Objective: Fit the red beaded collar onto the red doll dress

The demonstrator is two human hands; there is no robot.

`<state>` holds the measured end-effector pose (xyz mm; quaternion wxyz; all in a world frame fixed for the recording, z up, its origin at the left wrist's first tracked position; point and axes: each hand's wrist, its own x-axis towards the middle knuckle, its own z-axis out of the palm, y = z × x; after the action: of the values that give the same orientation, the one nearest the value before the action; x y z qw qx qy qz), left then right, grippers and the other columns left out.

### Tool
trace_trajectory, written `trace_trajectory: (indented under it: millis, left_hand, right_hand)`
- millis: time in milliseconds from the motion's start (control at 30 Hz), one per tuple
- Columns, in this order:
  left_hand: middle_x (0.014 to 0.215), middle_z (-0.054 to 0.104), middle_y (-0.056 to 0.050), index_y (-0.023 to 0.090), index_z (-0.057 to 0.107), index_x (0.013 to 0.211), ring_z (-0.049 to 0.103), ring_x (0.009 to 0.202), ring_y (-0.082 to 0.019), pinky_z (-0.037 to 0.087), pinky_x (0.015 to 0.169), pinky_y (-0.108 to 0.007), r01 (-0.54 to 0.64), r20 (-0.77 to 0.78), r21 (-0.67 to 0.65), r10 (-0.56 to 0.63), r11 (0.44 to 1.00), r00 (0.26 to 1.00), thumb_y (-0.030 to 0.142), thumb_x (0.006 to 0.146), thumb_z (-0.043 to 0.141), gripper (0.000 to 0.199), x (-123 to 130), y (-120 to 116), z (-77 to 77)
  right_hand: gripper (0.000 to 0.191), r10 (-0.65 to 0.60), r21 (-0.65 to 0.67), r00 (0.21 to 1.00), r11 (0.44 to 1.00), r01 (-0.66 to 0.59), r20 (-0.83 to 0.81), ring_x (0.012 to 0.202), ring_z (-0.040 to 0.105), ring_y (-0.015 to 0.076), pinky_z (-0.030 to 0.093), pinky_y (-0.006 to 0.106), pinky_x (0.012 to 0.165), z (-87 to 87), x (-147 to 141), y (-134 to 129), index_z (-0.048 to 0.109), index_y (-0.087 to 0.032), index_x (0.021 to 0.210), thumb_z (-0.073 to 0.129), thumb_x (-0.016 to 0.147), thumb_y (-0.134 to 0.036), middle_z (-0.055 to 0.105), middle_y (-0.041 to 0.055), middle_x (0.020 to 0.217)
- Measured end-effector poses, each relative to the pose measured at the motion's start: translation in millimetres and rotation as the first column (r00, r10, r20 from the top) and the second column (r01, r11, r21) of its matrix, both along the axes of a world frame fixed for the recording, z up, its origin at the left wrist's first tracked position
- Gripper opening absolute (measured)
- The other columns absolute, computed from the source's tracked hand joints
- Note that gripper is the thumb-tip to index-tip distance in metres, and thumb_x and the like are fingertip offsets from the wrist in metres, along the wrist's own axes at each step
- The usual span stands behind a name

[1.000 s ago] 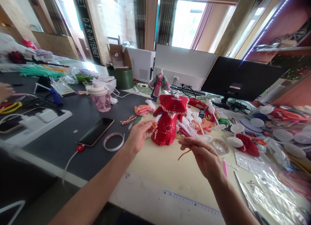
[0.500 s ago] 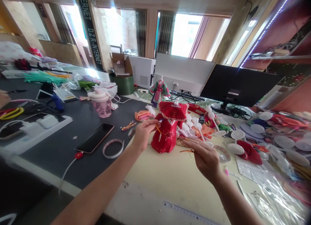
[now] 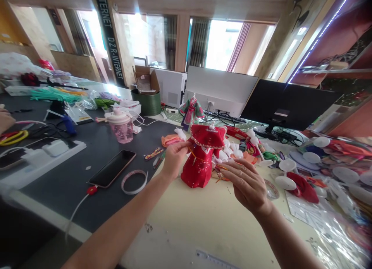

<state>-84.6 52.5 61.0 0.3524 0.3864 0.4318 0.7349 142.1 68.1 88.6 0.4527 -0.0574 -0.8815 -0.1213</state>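
Observation:
A doll-sized red dress with a pearl-trimmed cape stands upright on a cream work surface. My left hand pinches an orange cord against the dress's waist. The cord runs across the front and its ends reach toward my right hand. That hand hovers at the dress's right side, its fingertips beside the loose orange strands. I cannot tell whether those fingers grip them. Behind the dress lies a heap of white doll parts.
Left of the surface, a dark table holds a pink bottle, a smartphone and a plastic ring. A second doll dress stands behind. Round white stands and plastic sheets lie right. Another person's hand shows far left.
My right hand has moved up and closer to the dress. The orange cord now lies across the waist, and my left hand has shifted slightly right. The camera view has tilted slightly.

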Motion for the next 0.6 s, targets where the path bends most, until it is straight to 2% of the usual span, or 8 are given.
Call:
trace_trajectory:
  millis: [133,267,433,533,600]
  left_hand:
    - [0.086,0.071,-0.006,0.015,0.074,0.088,0.063,0.084,-0.018,0.048,0.081,-0.029,0.003,-0.091,0.031,0.0,1.0,0.996,0.021,0.074,0.06,0.021,3,3,-0.1]
    - [0.086,0.071,-0.005,0.016,0.073,0.095,0.063,0.086,-0.019,0.048,0.081,-0.029,0.006,-0.145,0.047,0.001,0.999,0.989,0.024,0.077,0.06,0.025,5,8,-2.8]
    - [0.089,0.071,-0.005,0.016,0.073,0.094,0.063,0.085,-0.018,0.047,0.079,-0.027,-0.02,-0.149,0.053,0.028,0.998,0.988,0.026,0.077,0.06,0.023,6,13,-3.7]
    - [0.091,0.072,-0.005,0.016,0.073,0.092,0.062,0.086,-0.017,0.047,0.079,-0.026,-0.024,-0.146,0.062,0.033,0.998,0.989,0.025,0.077,0.059,0.022,6,15,-2.6]
    - [0.089,0.071,-0.004,0.016,0.073,0.091,0.062,0.085,-0.017,0.046,0.078,-0.026,-0.024,-0.145,0.069,0.034,0.997,0.989,0.024,0.077,0.059,0.021,6,17,-2.1]
  right_hand:
    - [0.044,0.019,-0.053,0.992,0.998,-0.026,-0.122,0.09,0.068,0.021,0.054,0.042,0.083,2.6,-7,1,0.059,-0.024,0.119,0.053,0.082,-0.003,0.072,0.007,0.099]
    - [0.038,-0.018,-0.16,0.969,0.987,-0.022,-0.244,0.084,0.066,0.0207,0.055,0.038,0.073,-3.0,-11,5,0.064,-0.027,0.114,0.052,0.084,-0.007,0.068,0.007,0.095]
    - [0.039,-0.055,-0.26,0.956,0.965,-0.024,-0.29,0.081,0.065,0.0183,0.053,0.034,0.071,-13.1,-12,16,0.063,-0.027,0.117,0.051,0.086,-0.007,0.066,0.0055,0.09]
    - [0.033,-0.105,-0.395,0.952,0.918,-0.019,-0.289,0.071,0.063,0.0159,0.052,0.031,0.064,-17.0,-12,23,0.065,-0.024,0.113,0.05,0.088,-0.011,0.066,0.0044,0.08]
    - [0.027,-0.12,-0.517,0.94,0.854,-0.066,-0.319,0.065,0.062,0.0145,0.051,0.03,0.061,-17.9,-14,26,0.067,-0.023,0.108,0.049,0.089,-0.015,0.065,0.0028,0.073]
